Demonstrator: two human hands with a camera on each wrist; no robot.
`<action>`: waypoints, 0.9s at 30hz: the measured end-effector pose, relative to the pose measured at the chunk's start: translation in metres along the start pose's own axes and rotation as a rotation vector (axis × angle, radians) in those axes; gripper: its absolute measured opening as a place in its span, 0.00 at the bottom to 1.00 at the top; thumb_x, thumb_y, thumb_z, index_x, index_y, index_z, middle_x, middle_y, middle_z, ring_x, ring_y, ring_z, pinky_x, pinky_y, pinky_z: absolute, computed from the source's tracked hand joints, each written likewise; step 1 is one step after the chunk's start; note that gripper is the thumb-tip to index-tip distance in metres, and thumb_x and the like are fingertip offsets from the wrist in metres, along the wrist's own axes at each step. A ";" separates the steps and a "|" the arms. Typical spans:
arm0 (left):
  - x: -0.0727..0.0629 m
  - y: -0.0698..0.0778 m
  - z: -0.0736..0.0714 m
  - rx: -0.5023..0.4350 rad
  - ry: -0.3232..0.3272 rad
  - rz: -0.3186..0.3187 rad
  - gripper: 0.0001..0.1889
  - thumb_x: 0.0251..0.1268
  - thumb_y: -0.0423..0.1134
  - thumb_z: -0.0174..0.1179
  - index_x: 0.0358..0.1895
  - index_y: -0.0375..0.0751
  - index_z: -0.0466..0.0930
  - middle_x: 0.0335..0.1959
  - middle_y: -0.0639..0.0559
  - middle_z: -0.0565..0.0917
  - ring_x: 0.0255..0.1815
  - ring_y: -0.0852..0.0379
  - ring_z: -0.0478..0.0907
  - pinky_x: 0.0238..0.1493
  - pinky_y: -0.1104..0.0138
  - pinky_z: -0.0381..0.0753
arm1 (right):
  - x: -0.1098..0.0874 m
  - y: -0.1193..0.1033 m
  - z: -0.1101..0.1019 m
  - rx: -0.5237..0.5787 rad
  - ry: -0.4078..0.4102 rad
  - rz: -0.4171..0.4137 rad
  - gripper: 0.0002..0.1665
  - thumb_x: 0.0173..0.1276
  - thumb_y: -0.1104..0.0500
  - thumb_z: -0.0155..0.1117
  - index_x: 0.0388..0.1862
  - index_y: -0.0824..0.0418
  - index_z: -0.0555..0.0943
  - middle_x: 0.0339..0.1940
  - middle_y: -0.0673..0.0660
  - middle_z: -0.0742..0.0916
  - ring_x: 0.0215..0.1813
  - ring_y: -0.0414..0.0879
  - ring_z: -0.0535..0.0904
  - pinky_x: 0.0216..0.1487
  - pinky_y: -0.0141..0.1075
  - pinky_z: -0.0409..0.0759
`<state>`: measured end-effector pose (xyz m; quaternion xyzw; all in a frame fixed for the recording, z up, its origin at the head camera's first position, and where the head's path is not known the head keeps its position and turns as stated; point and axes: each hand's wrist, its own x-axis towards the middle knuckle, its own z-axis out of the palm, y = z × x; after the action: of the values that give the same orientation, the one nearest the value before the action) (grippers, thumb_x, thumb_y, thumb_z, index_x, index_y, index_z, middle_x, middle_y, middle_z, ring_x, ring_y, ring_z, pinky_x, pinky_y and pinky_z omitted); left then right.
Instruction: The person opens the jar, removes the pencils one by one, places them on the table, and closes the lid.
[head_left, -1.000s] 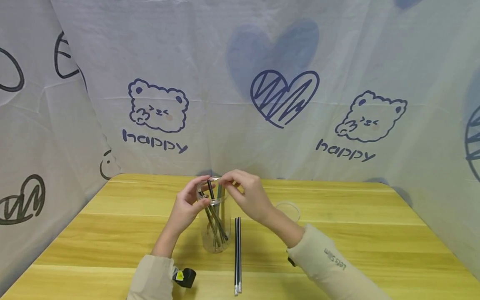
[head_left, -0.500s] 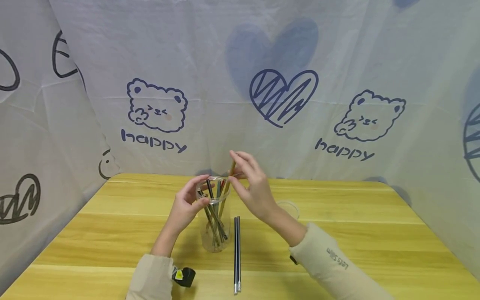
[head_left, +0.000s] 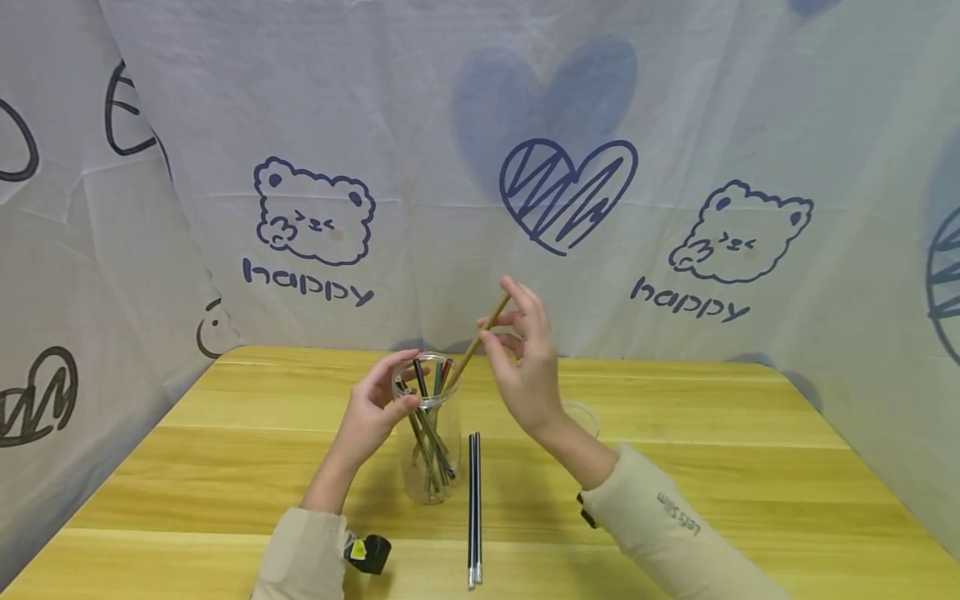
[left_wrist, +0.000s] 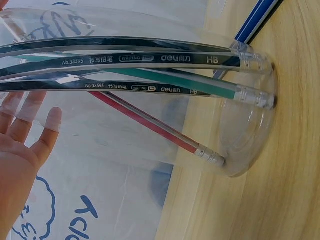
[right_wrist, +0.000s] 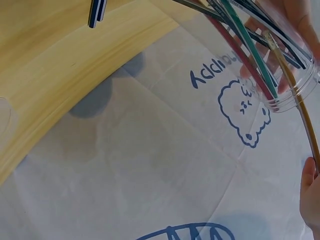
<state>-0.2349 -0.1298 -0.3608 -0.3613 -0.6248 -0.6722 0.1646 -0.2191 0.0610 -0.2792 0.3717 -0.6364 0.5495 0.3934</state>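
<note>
A clear plastic jar (head_left: pixel 435 450) stands on the table with several pencils leaning inside. Dark pencils marked HB, a green pencil (left_wrist: pixel 200 84) and a red pencil (left_wrist: pixel 150 122) show through its wall, their eraser ends at the bottom. My left hand (head_left: pixel 377 407) grips the jar near its rim, thumb in front and fingers behind. Between thumb and fingers, my right hand (head_left: pixel 528 367) pinches a yellow pencil (head_left: pixel 480 337) above and right of the mouth. This pencil slants, its eraser end (right_wrist: pixel 271 41) down inside the jar.
Two dark blue pencils (head_left: pixel 476 508) lie side by side on the wooden table (head_left: pixel 697 483), just right of the jar. A clear round lid (head_left: pixel 588 417) lies behind my right forearm. A printed white cloth (head_left: pixel 442 275) hangs at the back edge.
My right hand has moved up and to the right, drawing the yellow pencil partway out of the jar and tilting it. The left hand and the jar have stayed in place.
</note>
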 end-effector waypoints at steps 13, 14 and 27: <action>-0.001 0.000 0.000 -0.002 -0.001 0.004 0.33 0.54 0.44 0.61 0.57 0.23 0.61 0.54 0.53 0.74 0.52 0.44 0.71 0.46 0.68 0.75 | 0.004 0.000 -0.006 0.130 0.111 0.034 0.24 0.55 0.81 0.55 0.52 0.79 0.64 0.48 0.68 0.75 0.38 0.51 0.78 0.36 0.38 0.80; -0.001 0.000 0.000 -0.003 -0.002 0.004 0.33 0.54 0.44 0.61 0.57 0.23 0.61 0.54 0.53 0.74 0.52 0.46 0.71 0.46 0.68 0.75 | 0.004 0.000 -0.007 0.136 0.112 0.042 0.26 0.55 0.81 0.55 0.54 0.78 0.63 0.51 0.67 0.73 0.38 0.51 0.79 0.35 0.38 0.80; -0.001 0.000 0.000 0.007 -0.001 0.003 0.31 0.56 0.42 0.60 0.57 0.24 0.62 0.53 0.50 0.74 0.51 0.56 0.72 0.46 0.66 0.75 | 0.006 0.001 -0.013 0.222 0.186 0.140 0.31 0.55 0.81 0.54 0.58 0.75 0.59 0.52 0.61 0.73 0.36 0.45 0.79 0.33 0.38 0.80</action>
<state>-0.2339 -0.1299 -0.3612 -0.3620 -0.6267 -0.6696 0.1667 -0.2213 0.0737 -0.2726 0.3153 -0.5571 0.6745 0.3679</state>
